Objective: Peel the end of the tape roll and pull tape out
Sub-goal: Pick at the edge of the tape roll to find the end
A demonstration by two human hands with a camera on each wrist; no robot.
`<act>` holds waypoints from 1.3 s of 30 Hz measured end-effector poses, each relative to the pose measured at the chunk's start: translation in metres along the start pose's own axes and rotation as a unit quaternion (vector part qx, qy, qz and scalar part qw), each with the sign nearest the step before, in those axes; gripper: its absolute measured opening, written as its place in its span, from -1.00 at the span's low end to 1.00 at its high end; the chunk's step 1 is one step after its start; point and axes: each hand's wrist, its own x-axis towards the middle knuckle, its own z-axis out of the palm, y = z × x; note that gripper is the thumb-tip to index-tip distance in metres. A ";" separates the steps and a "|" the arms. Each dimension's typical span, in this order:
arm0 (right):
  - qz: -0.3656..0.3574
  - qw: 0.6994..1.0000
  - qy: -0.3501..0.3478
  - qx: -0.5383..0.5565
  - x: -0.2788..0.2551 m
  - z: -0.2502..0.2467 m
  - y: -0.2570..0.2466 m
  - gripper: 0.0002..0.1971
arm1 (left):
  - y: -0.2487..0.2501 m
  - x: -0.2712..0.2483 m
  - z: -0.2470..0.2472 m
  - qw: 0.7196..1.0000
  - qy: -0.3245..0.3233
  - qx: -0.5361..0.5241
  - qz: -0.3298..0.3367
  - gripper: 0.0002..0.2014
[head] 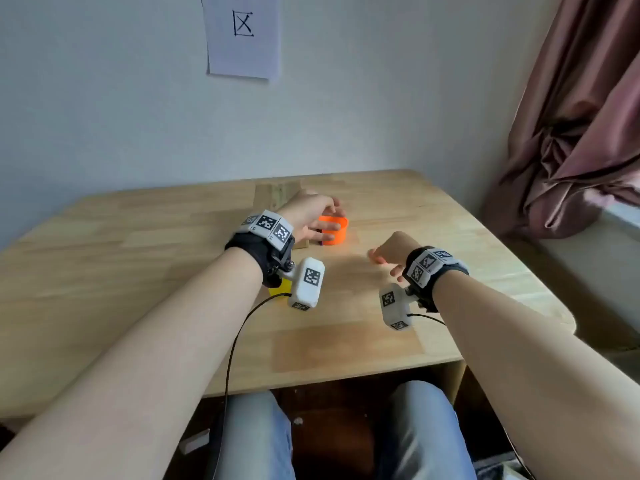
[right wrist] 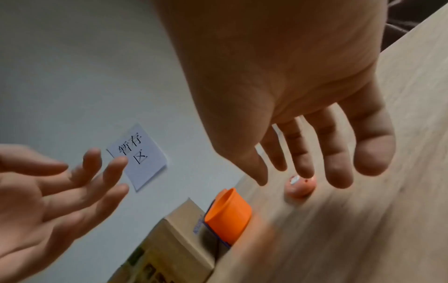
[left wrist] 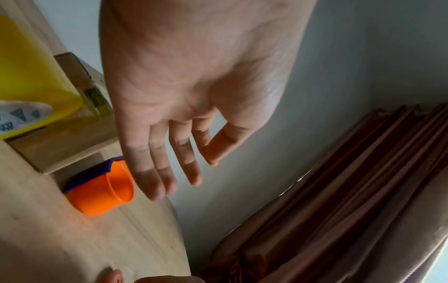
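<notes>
**Both hands bare, tape still on the desk**

While your arms reach over the wooden table [head: 138,237], neither hand holds anything. L to R: yellow tape roll [left wrist: 29,72] sits nearest you, beside the cardboard box [left wrist: 72,137]. Your left hand [head: 308,216] hovers w/ fingers [left wrist: 155,176] straight and spread, just above the orange tape roll [head: 333,231], which stands on the table against the box; contact can't be told. A small pink ball [right wrist: 300,186] lies further right. Your right hand [head: 389,254] hangs above the table, fingers loose, apart from the roll.
</notes>
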 end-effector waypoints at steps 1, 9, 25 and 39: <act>-0.002 1.000 0.005 -0.006 0.004 0.001 0.002 -0.76 | 0.000 0.004 0.002 1.000 0.004 0.004 -0.005 -0.74; -0.003 0.996 0.060 -0.064 0.032 0.018 0.013 -0.56 | 0.002 0.036 0.010 1.000 -0.013 0.002 -0.005 -0.77; -0.345 0.902 -0.043 0.254 -0.008 -0.002 -0.098 -0.78 | 0.017 0.028 -0.091 0.992 0.116 0.039 0.035 -0.78; -0.432 0.901 0.004 -0.036 -0.012 0.013 -0.148 -0.76 | -0.051 0.025 -0.145 0.982 0.067 0.066 -0.164 -0.75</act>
